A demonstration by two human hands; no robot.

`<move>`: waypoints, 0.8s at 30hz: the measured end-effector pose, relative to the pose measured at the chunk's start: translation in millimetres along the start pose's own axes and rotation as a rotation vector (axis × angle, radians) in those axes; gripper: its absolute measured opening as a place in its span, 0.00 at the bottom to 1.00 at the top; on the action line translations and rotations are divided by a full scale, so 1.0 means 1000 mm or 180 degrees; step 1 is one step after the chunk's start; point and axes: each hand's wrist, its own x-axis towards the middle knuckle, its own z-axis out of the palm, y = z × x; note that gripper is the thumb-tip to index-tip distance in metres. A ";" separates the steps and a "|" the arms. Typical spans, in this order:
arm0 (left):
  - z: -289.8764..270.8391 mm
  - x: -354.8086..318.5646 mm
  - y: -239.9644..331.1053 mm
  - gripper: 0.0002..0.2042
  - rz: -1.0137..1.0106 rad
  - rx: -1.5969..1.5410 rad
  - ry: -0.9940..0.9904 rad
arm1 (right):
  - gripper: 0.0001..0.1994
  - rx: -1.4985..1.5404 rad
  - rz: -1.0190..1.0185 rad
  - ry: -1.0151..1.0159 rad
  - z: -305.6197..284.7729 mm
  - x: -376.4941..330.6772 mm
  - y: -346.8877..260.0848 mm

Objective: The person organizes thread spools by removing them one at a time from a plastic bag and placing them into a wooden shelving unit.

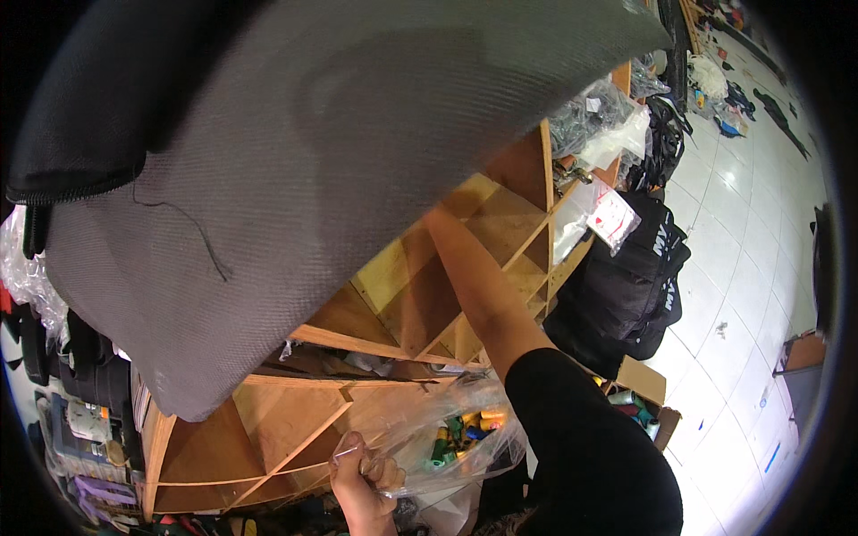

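My left hand (365, 478) is closed around the gathered edge of a clear plastic bag (411, 464). Inside the bag lie several thread spools (465, 436) in yellow, green, orange and blue. My right forearm (478, 286), in a short black sleeve, stretches up over the wooden compartments of a shelf (402, 268). Its hand disappears behind a large grey textured sheet (295, 152), so the fingers are hidden. This sheet covers much of the upper left, with a loose dark thread on it. A black zippered piece (80, 134) lies over its left side.
Black bags (621, 277) stand on the white tiled floor (724, 295) to the right of the shelf. Clear plastic packets (594, 125) fill its far end. A cardboard box (643, 384) with spools sits near my right sleeve. Plastic containers (85, 438) stand at the left.
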 end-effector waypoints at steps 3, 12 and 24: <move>-0.020 0.002 0.001 0.06 0.0046 0.0043 0.0416 | 0.13 -0.2016 -0.0646 -0.0406 0.025 -0.026 -0.010; -0.021 0.008 0.000 0.06 0.0180 0.0133 0.0459 | 0.13 -0.2163 -0.0333 -0.0347 0.023 -0.031 -0.017; -0.029 0.008 0.003 0.06 0.0070 0.0041 0.0237 | 0.11 -0.1346 -0.0075 -0.0232 0.009 -0.064 -0.038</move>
